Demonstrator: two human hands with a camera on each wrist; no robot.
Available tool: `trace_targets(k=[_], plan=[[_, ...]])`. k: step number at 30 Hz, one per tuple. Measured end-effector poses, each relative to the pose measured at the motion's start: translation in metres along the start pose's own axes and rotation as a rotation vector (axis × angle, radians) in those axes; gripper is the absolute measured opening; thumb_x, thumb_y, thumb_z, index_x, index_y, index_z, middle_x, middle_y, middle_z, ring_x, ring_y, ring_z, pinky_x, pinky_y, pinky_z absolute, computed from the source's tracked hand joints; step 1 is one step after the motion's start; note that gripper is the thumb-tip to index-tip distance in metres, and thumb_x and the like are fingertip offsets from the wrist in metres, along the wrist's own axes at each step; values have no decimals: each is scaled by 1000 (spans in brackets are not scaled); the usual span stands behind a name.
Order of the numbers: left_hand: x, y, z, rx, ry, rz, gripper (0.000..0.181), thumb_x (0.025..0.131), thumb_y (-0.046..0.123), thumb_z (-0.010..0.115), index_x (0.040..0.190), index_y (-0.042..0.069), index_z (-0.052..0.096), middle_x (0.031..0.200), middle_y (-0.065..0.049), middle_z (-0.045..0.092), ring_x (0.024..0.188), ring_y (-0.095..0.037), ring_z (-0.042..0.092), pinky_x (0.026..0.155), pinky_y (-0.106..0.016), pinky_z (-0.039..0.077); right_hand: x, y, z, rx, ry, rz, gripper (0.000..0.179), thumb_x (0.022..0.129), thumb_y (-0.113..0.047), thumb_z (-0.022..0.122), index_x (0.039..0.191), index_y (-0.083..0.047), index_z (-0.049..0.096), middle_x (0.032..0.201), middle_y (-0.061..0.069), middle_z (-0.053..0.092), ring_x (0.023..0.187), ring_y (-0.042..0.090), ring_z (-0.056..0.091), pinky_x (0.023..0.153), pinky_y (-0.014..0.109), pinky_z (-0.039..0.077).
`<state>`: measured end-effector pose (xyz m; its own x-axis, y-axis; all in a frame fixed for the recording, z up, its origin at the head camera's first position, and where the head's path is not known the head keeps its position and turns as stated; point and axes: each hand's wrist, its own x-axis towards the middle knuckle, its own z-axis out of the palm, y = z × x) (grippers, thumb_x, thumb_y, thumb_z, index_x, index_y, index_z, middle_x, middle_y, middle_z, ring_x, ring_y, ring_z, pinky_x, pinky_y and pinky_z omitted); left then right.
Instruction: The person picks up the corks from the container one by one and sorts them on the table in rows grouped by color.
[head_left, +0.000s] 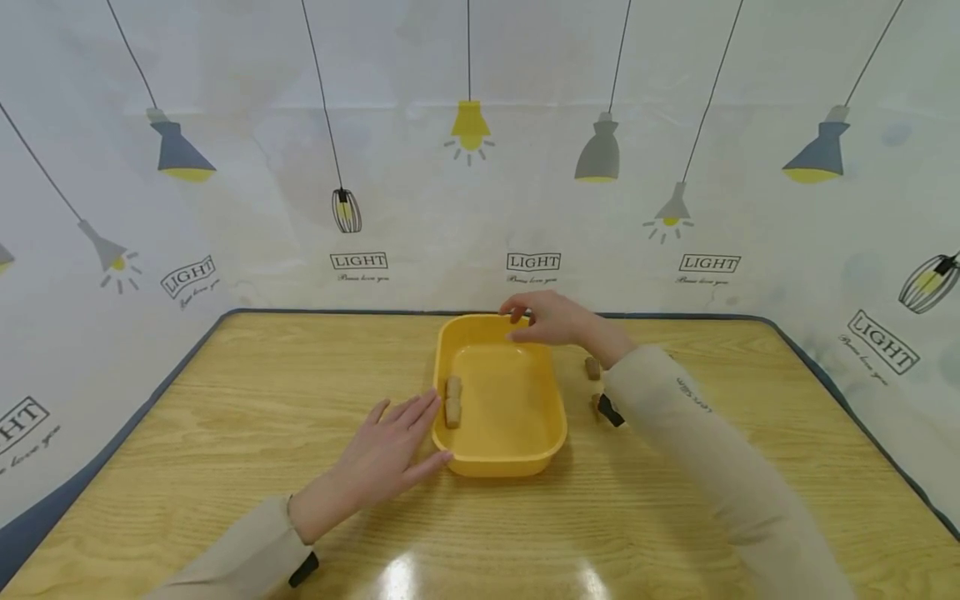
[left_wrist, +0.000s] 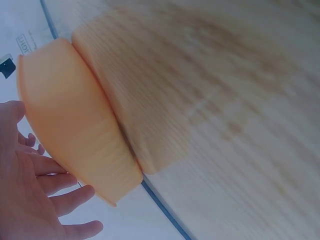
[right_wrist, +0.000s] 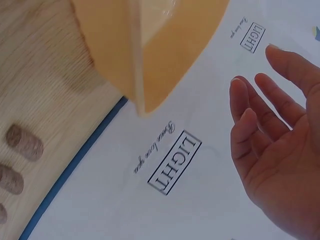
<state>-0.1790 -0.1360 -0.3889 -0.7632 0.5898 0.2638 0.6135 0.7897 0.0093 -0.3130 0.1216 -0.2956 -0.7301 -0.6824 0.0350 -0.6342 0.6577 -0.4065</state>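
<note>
A yellow plastic tub (head_left: pixel 498 467) stands on the wooden table. Inside, two brown cork-like cylinders (head_left: pixel 453 402) lie end to end along its left wall. My left hand (head_left: pixel 386 450) is at the tub's left rim with fingers extended; in the left wrist view its fingers (left_wrist: pixel 55 185) overlap the rim of the tub (left_wrist: pixel 75 115). Over the far right end of the tub, my right hand (head_left: pixel 551 319) hovers with loosely bent fingers. In the right wrist view nothing shows between the fingers of that hand (right_wrist: pixel 280 145).
Right of the tub, more cork-like cylinders (head_left: pixel 592 368) lie on the table (head_left: pixel 300 358), partly hidden by the right sleeve; the right wrist view shows a row of such cylinders (right_wrist: pixel 25 142). Behind the table's dark edge hangs a lamp-patterned backdrop (head_left: pixel 412 208).
</note>
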Motion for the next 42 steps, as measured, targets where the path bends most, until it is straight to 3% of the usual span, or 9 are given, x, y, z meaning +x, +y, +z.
trace_targets(k=[12,24,34,42], plan=[[0,-1,0,2,-8,-3,70,89,56,33,134,3,37,138,-9,33,121,-26,35,94,-53,25,28,-22,23,-66,-43,29,36,83,-20,62,115,-6,56,106,11,59,93,20,53,81,32,42],[-1,0,0,7,-10,-5,70,89,56,34,134,3,38,138,-9,33,121,-25,36,93,-52,25,41,-23,39,25,-93,90,39,83,-20,62,117,-3,54,105,11,58,99,23,51,85,34,38],[-1,0,0,8,3,-4,70,88,56,34,134,3,38,137,-9,34,121,-25,35,93,-52,26,47,-22,59,53,-119,80,38,83,-19,62,116,-2,54,104,14,58,93,20,53,82,30,40],[-1,0,0,14,3,-4,70,88,56,34,133,3,39,137,-9,34,121,-25,35,93,-52,26,53,-24,73,32,-160,127,37,82,-18,63,115,-4,55,103,9,58,93,19,52,82,30,40]])
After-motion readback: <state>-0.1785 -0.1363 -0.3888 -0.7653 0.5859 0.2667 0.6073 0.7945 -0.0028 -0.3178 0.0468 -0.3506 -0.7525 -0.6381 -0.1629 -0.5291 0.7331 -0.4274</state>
